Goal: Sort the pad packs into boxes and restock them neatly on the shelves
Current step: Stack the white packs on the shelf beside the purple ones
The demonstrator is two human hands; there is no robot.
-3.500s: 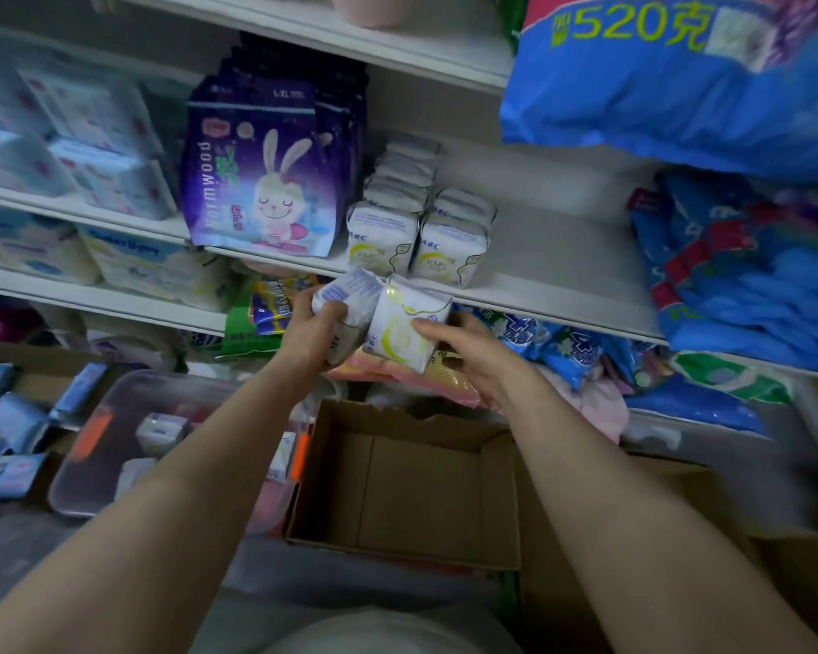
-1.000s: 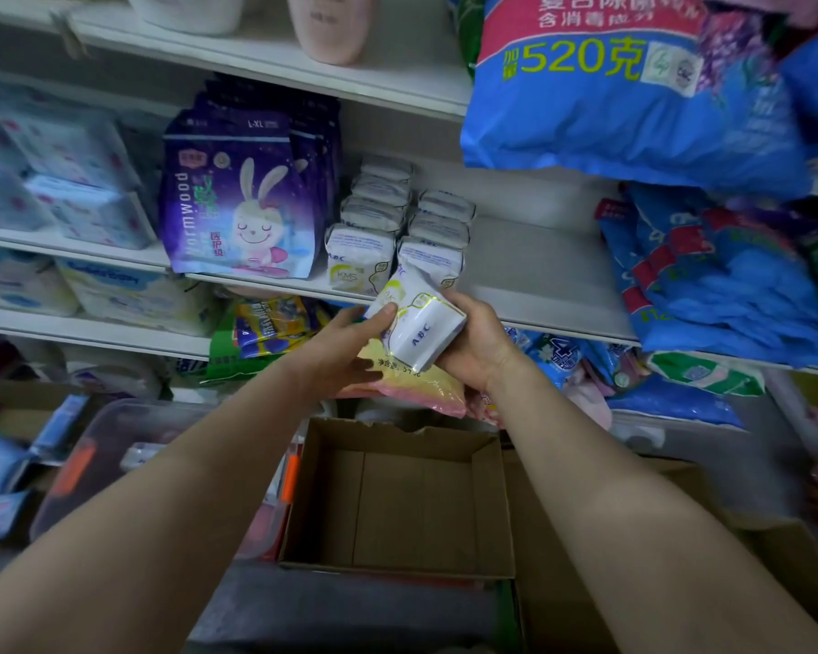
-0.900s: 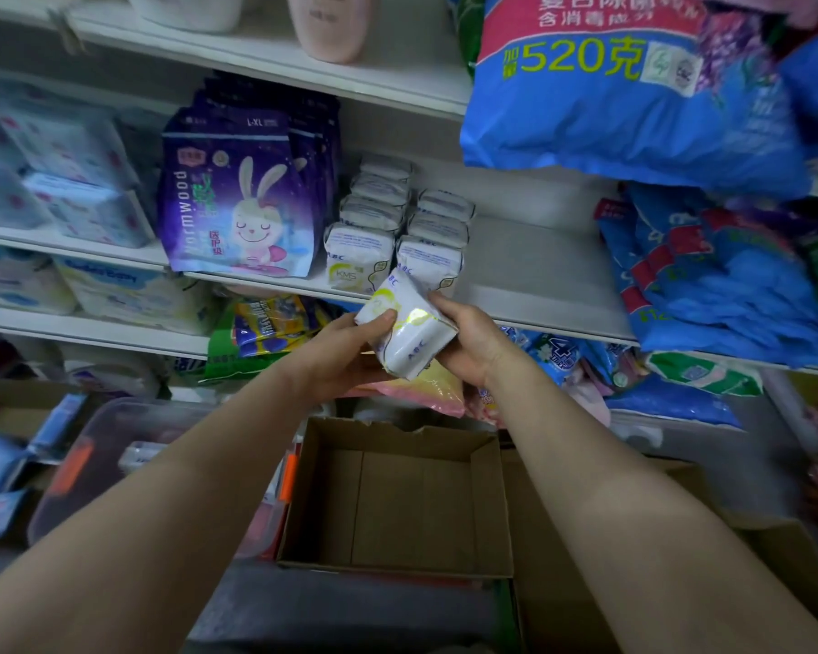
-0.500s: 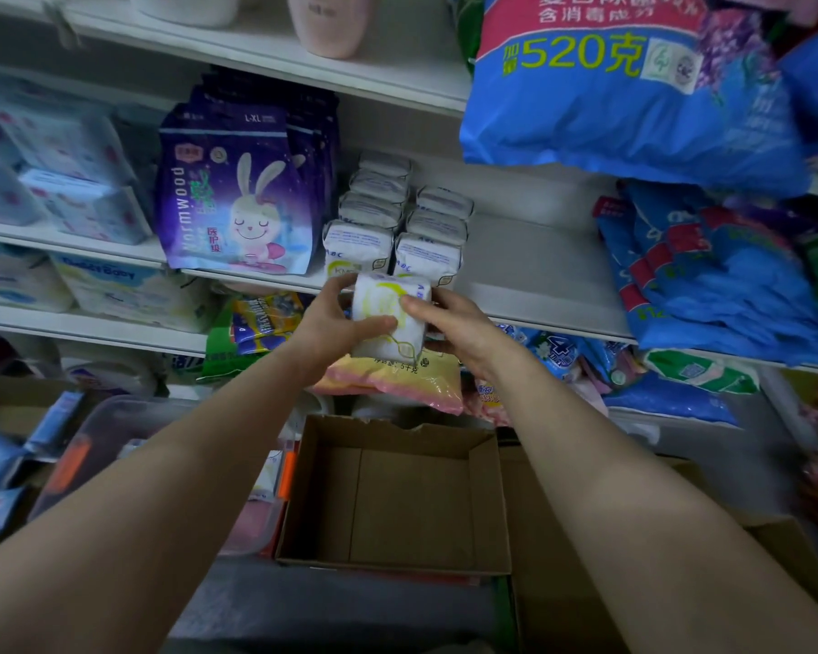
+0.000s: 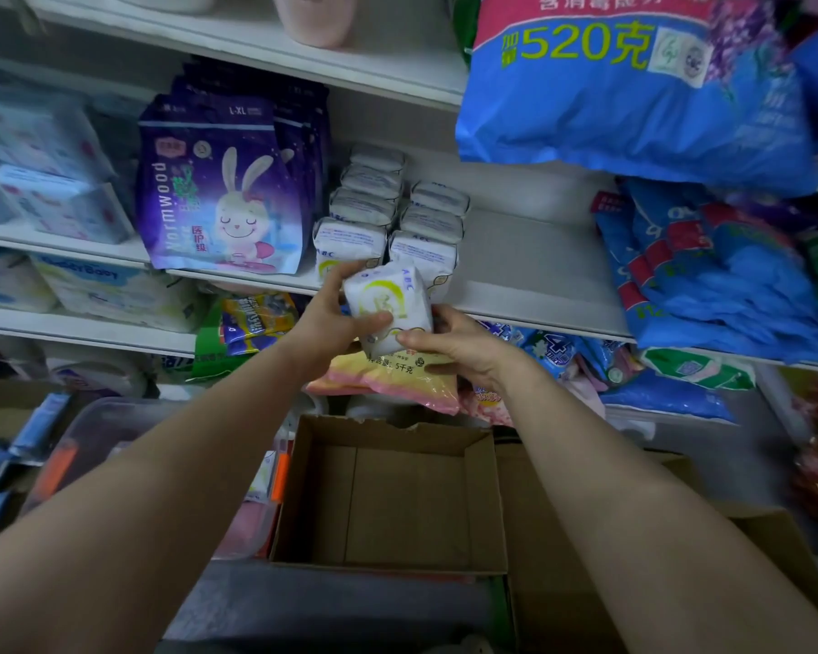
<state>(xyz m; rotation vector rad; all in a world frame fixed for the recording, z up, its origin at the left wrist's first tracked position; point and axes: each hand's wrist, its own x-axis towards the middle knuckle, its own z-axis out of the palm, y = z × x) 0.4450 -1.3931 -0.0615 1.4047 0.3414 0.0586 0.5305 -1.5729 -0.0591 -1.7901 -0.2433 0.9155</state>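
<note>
Both hands clasp one white ABC pad pack (image 5: pixel 388 306): left hand (image 5: pixel 324 318) curled around its side, right hand (image 5: pixel 449 346) pinching its lower corner, probably to square it with the two rows of ABC packs (image 5: pixel 383 219) on the shelf (image 5: pixel 530 276) just behind. An open cardboard box (image 5: pixel 388 502) waits below.
</note>
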